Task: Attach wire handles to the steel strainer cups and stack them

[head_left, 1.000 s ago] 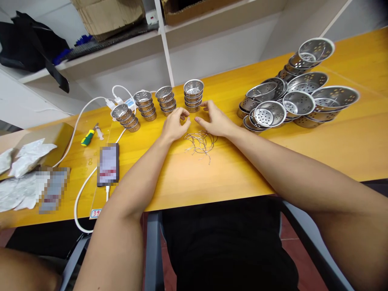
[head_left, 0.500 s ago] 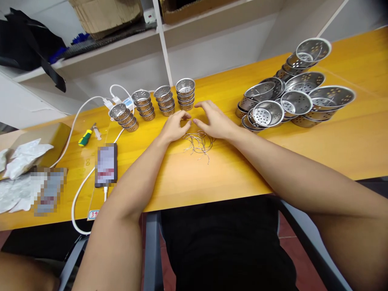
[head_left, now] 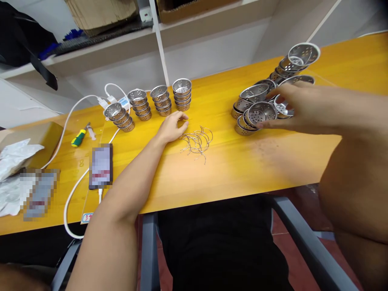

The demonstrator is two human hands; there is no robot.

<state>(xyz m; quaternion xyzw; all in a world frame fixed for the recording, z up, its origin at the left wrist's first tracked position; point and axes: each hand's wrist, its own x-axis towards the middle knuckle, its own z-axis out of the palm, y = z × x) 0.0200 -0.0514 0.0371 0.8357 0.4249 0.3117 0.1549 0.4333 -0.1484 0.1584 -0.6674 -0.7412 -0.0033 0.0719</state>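
While the right hand [head_left: 298,106] is at the perforated metal cups [head_left: 254,93] at two o'clock from the curved wires [head_left: 197,144], its thumb and fingers stand apart about a front cup [head_left: 259,116]; whether that grip has closed cannot be told. Just beside the wires, at ten o'clock, the left hand [head_left: 172,128] is loosely curled, grip released. Four cup stacks [head_left: 182,96] occupy the bench [head_left: 188,184] from ten to eleven o'clock.

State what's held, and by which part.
Left hand: nothing visible. Right hand: at the perforated metal cups; whether it grips one, and where, cannot be told.
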